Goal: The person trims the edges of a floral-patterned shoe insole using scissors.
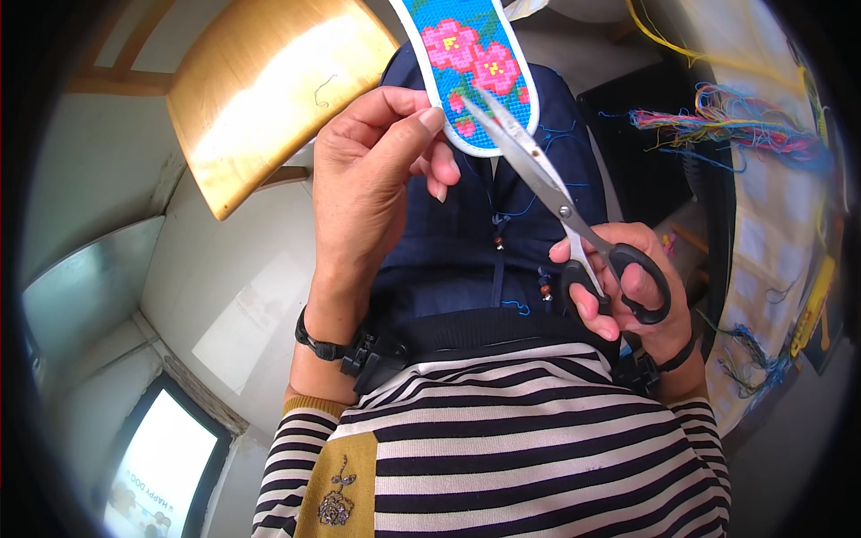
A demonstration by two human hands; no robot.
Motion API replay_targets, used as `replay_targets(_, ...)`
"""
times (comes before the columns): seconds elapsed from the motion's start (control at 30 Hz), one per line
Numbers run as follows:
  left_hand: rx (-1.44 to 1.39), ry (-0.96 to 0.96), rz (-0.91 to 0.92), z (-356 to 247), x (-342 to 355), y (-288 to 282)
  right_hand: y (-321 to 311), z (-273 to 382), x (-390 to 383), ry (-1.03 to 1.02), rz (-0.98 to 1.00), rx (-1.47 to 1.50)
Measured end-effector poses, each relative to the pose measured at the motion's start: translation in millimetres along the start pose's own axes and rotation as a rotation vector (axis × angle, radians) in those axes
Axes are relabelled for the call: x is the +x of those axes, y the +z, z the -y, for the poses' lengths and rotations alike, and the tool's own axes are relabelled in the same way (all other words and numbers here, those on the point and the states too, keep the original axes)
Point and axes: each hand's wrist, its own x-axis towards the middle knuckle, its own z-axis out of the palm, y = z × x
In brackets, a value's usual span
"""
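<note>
A blue embroidered insole (439, 13) with pink flowers, green leaves and a white edge lies over my dark trousers at the top of the head view. My left hand (368, 170) pinches its left edge between thumb and forefinger, the other fingers curled loosely below. In my right hand (659, 287) are scissors (549, 190), thumb and fingers through the black handles. Their blades point up and left, slightly parted, with the tips over the insole's lower flower stitches. Whether a thread lies between the blades is too small to tell.
A wooden seat (260, 90) with a dark thread scrap stands at the upper left. On the right, a checked cloth (762, 224) bears a bundle of coloured threads (726, 125) and a smaller tangle (753, 359). Blue thread bits (517, 307) cling to my trousers.
</note>
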Motion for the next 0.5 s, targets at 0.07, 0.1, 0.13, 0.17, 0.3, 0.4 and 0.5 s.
replay_targets(0.07,0.001,0.003,-0.005,0,0,0,7,0,0,-0.153,-0.193,-0.391)
replay_targets(0.1,0.001,0.002,-0.007,0,-1,0,8,-4,1,-0.285,-0.329,-0.757)
replay_targets(0.13,0.004,-0.003,-0.013,0,-1,-1,15,3,2,-0.427,-0.443,-1.316)
replay_targets(0.17,0.006,-0.008,-0.013,0,-1,0,17,1,5,-0.534,-0.525,-1.462)
replay_targets(0.3,0.005,-0.015,-0.015,0,-1,1,14,-2,1,-0.666,-0.588,-1.738)
replay_targets(0.4,0.002,-0.007,-0.023,1,-2,1,15,-2,-3,-0.735,-0.506,-1.861)
replay_targets(0.5,0.008,-0.008,-0.017,1,-1,0,15,1,-4,-0.785,-0.544,-1.903)
